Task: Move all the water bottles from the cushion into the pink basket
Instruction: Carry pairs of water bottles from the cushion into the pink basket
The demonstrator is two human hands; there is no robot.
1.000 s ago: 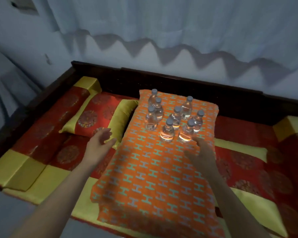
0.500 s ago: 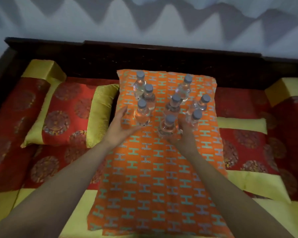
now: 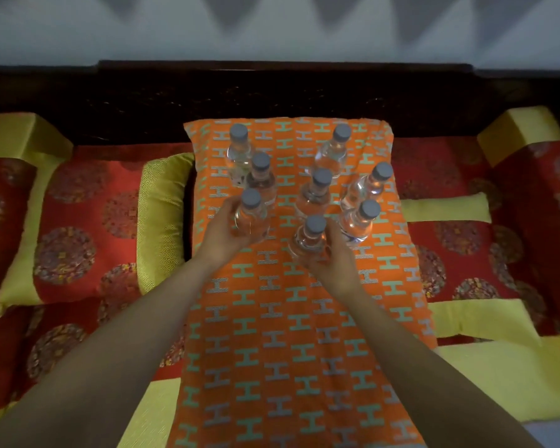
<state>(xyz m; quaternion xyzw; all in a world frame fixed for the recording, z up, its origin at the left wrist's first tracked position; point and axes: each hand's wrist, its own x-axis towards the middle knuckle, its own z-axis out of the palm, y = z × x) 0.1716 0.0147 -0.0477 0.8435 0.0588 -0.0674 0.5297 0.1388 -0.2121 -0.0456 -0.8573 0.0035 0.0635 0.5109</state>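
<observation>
Several clear water bottles with grey caps stand upright on the far half of an orange cushion (image 3: pixel 272 334) patterned with teal and grey H shapes. My left hand (image 3: pixel 220 234) grips the front-left bottle (image 3: pixel 251 215) around its body. My right hand (image 3: pixel 333 257) grips the front-middle bottle (image 3: pixel 309 239). Other bottles stand behind, among them one at the back left (image 3: pixel 238 147), one at the back right (image 3: pixel 335 147) and one at the right (image 3: pixel 358 218). No pink basket is in view.
The cushion lies on a red and yellow bench seat (image 3: pixel 78 253) with a dark wooden back (image 3: pixel 272 92). A red and yellow pillow (image 3: pixel 156 218) lies left of the cushion; yellow bolsters sit at the far left (image 3: pixel 20 137) and far right (image 3: pixel 524 130).
Both hands reached forward from the near part of the cushion and closed around the two front bottles. The camera tilted down and moved closer.
</observation>
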